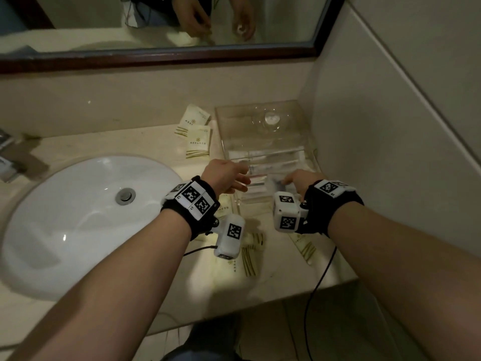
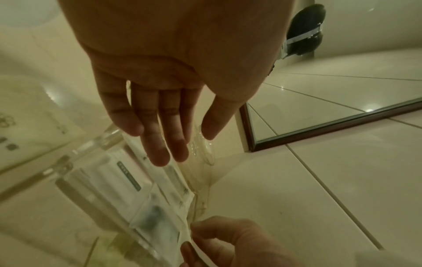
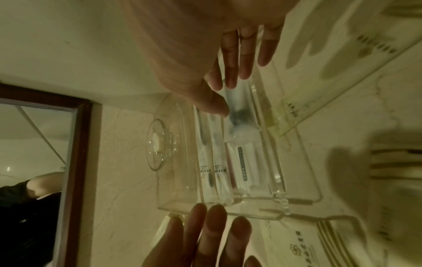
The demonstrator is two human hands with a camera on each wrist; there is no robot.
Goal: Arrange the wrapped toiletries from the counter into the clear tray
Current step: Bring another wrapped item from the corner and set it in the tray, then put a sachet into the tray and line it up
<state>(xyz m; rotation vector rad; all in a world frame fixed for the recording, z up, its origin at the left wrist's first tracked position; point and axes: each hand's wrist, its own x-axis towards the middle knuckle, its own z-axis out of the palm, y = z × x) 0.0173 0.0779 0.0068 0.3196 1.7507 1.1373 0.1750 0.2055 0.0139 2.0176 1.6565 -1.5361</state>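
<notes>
The clear tray [image 1: 260, 107] [image 2: 86, 146] [image 3: 173, 206] stands at the counter's back right, against the wall. Long wrapped toiletries [image 1: 263, 166] [image 3: 210, 162] and a white packet with a green label [image 2: 128, 178] [image 3: 242, 162] lie in its front half. My right hand [image 1: 289, 181] [image 2: 200, 240] [image 3: 221, 94] pinches the end of a clear wrapped packet [image 2: 153, 215] [image 3: 237, 117] with a dark item inside, low in the tray's right front. My left hand [image 1: 240, 183] [image 2: 173, 142] [image 3: 212, 216] hovers with straight fingers at the tray's left wall, holding nothing.
Cream sachets [image 1: 197, 142] lie left of the tray; more sachets [image 1: 250, 256] lie near the counter's front edge under my wrists. A clear glass [image 1: 270, 119] sits in the tray's back half. White sink [image 1: 78, 217] at left, mirror [image 1: 156, 22] behind, tiled wall [image 1: 390, 152] right.
</notes>
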